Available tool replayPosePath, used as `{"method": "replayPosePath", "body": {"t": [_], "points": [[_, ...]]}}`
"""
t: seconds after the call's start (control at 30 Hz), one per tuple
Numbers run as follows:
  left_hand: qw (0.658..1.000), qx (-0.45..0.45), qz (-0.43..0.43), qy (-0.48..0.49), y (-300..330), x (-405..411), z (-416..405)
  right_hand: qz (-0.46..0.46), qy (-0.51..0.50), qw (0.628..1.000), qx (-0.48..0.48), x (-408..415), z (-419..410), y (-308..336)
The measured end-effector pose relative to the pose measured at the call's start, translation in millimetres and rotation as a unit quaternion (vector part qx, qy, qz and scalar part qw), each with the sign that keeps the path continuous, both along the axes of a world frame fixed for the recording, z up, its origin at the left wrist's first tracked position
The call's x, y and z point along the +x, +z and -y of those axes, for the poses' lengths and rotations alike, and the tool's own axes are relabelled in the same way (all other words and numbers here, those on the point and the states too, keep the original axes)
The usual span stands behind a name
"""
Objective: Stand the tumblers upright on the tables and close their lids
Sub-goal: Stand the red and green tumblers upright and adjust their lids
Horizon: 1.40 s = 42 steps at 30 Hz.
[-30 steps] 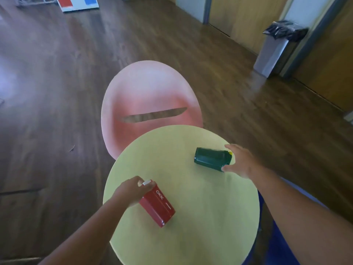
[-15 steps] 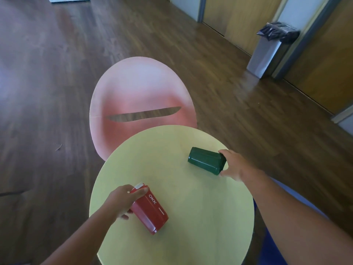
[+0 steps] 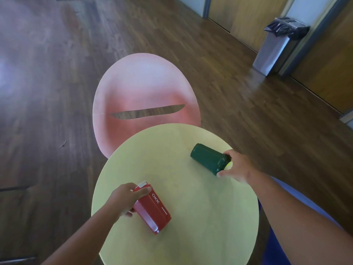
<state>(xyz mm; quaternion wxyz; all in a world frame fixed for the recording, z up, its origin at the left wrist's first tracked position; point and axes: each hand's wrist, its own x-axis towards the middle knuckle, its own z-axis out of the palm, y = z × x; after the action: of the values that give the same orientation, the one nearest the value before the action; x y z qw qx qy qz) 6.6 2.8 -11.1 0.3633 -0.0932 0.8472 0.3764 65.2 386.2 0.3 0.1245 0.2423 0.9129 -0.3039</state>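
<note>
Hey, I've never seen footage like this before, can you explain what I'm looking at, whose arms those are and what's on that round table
This is one picture from a wide-angle camera worn on a person's head, looking forward and down, so the two bare arms coming in from the bottom are the wearer's own. There is no machine. In front is a round pale yellow-green table with a pink moulded chair behind it on a dark wooden floor. Two tumblers lie on their sides on the table. The left hand grips the lid end of the red square-sided tumbler marked OKK. The right hand holds the lid end of the dark green tumbler. A grey bin with a black liner stands by the wall.
</note>
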Motion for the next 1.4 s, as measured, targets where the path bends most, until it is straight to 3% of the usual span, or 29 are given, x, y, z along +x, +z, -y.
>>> {"method": "replayPosePath", "body": {"t": [0.13, 0.33, 0.47, 0.7, 0.97, 1.4], "points": [[1.000, -0.004, -0.002, -0.001, 1.4, 0.6, -1.4, 0.012, -0.035, 0.999, -0.024, -3.4, 3.7, 2.8], [1.000, 0.005, -0.001, 0.004, 2.1, 1.3, 1.0, 0.077, -0.070, 0.986, -0.131, -16.8, 9.4, 25.8], [1.000, 0.013, 0.007, 0.009, 0.1, 1.7, 3.4, 0.131, -0.032, 0.984, -0.114, -26.8, 22.8, 47.9], [1.000, 0.025, 0.011, 0.011, -1.8, 3.0, 7.3, 0.220, 0.030, 0.975, 0.017, -42.1, 74.5, 72.9], [0.999, 0.040, 0.015, 0.020, 0.1, 6.1, 8.1, 0.214, 0.036, 0.974, 0.064, -45.1, 113.3, 76.6], [0.993, 0.097, 0.003, 0.073, 2.8, 12.5, -3.5, 0.164, -0.017, 0.986, 0.005, -33.6, 102.3, 66.4]]}}
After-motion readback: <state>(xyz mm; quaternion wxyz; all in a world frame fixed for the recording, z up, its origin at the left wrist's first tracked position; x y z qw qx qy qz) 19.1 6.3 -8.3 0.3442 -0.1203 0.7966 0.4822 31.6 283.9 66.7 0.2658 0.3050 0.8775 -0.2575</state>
